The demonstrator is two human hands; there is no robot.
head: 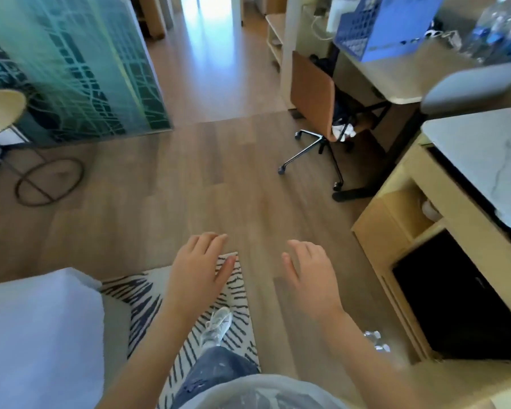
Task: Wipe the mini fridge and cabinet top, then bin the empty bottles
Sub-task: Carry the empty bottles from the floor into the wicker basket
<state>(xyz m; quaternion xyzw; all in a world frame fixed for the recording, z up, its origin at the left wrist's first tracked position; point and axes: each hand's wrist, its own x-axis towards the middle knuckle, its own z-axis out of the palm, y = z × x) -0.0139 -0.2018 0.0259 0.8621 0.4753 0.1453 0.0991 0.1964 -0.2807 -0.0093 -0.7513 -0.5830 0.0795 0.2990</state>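
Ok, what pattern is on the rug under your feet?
Black zebra-like stripes on white, seen in the head view: rug.

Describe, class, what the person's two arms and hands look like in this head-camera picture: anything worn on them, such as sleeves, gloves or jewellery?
Both the left hand and the right hand are bare: no gloves, and no rings, watch or bracelet can be made out. The forearms are bare too, uncovered right down to the bottom edge of the picture, so no sleeve reaches them in view.
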